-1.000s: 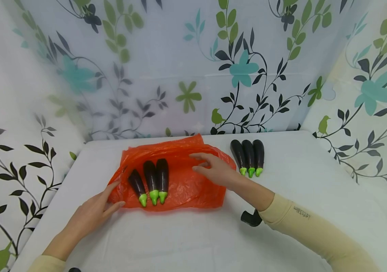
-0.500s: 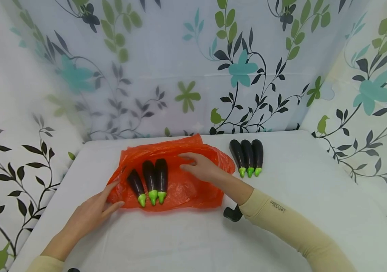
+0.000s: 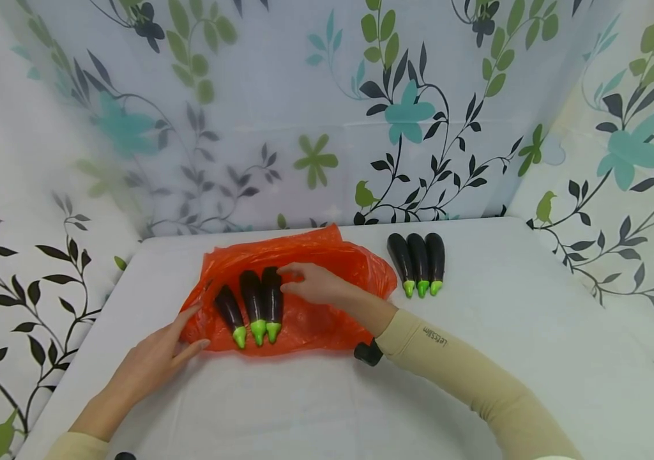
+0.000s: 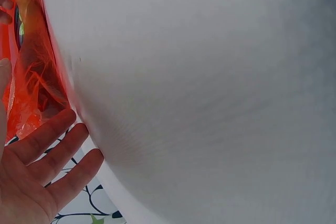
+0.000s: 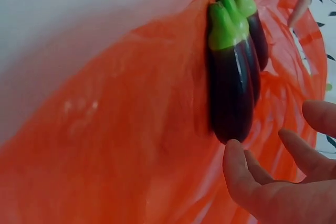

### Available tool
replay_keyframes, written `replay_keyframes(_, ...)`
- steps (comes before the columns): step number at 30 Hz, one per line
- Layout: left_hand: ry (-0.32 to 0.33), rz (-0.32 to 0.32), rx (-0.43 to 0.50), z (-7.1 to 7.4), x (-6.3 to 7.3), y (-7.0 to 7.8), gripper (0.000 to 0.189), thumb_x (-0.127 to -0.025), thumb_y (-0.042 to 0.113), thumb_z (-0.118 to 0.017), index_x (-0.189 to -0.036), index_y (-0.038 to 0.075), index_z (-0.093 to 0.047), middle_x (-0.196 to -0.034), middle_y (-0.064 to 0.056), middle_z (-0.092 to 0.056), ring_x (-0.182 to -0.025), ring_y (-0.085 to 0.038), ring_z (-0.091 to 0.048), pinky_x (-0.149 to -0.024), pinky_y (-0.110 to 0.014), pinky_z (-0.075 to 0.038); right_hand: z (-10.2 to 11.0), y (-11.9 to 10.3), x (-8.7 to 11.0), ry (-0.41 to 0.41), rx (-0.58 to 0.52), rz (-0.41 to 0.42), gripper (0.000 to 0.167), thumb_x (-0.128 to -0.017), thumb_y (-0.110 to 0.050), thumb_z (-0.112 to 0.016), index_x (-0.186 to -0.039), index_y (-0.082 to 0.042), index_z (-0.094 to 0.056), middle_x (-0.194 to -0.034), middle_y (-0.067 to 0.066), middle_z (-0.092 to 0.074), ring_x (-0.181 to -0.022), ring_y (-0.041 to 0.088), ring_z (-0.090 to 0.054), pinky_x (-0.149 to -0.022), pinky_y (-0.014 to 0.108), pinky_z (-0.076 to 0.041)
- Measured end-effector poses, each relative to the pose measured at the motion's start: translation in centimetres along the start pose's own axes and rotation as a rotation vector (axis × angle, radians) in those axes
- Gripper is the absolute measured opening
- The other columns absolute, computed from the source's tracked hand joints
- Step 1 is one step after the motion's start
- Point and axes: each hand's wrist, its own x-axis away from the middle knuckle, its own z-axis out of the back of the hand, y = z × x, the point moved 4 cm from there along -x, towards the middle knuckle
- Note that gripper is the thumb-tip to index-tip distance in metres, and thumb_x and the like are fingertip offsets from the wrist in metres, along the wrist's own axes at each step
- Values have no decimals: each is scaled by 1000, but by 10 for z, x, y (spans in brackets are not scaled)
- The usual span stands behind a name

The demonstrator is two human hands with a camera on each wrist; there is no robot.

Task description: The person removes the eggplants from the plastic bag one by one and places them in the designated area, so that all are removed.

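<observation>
A red plastic bag (image 3: 318, 322) lies spread on the table, its mouth facing the near side. Within it are three dark purple eggplants (image 3: 253, 297) with green stem ends toward me; the left one leans apart from the other two. My left hand (image 3: 151, 361) rests at the bag's left edge, fingers extended in the left wrist view. My right hand (image 3: 312, 284) reaches over the bag from the right. In the right wrist view, its parted fingers are right at the rounded end of the nearest eggplant (image 5: 231, 93), thumb tip touching or nearly touching it.
Three more eggplants (image 3: 419, 262) lie side by side on the white table (image 3: 505, 306), right of the bag. A black object (image 3: 368, 352) shows by the right wrist. A patterned curtain (image 3: 310, 115) with leaves and flowers hangs behind and at both sides.
My right hand has moved left across the bag, from its right part to the far end of the rightmost eggplant inside. The left hand and the eggplants have stayed in place.
</observation>
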Motion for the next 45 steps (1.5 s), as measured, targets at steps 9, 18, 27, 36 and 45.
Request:
replay_keyframes(9, -9, 8, -3, -1, -1, -1, 70, -92, 45, -65, -144, 7, -38, -116, -27, -63, -102, -42, -62, -81, -60, -49, -19, -1, -14, -34, 43, -17, 45, -96, -29, -62, -140, -26, -53, -141, 2, -51, -120, 21, -46, -105, 45, -41)
replay_keyframes(18, 10, 0, 1, 0, 0, -2, 68, -92, 44, -65, -144, 9, -38, -116, -27, -63, -102, -43, -63, -81, -60, -49, -28, -3, -16, -54, 47, -33, 45, -95, -28, -64, -139, -26, -54, -138, 3, -53, -116, 20, -48, -103, 44, -43)
replay_keyframes(27, 12, 0, 6, 0, 0, -2, 68, -92, 44, -66, -144, 9, -39, -112, -25, -65, -97, -40, -64, -79, -59, -50, -35, 0, -19, -83, 96, -9, 47, -95, -29, -65, -140, -29, -52, -134, 2, -55, -113, 18, -49, -101, 41, -44)
replay_keyframes(36, 17, -10, 3, -1, 0, -3, 67, -93, 43, -65, -144, 9, -38, -114, -26, -64, -99, -41, -64, -80, -60, -50, -36, 2, -19, -125, 144, 26, 47, -97, -29, -63, -142, -31, -51, -126, 0, -57, -102, 16, -51, -85, 33, -48)
replay_keyframes(45, 9, 4, -1, -1, 0, -4, 68, -93, 45, -64, -144, 8, -38, -115, -27, -64, -100, -42, -63, -80, -60, -50, -36, 2, -17, -151, 143, 42, 47, -97, -29, -62, -143, -31, -50, -94, 0, -56, -68, 14, -48, -62, 28, -41)
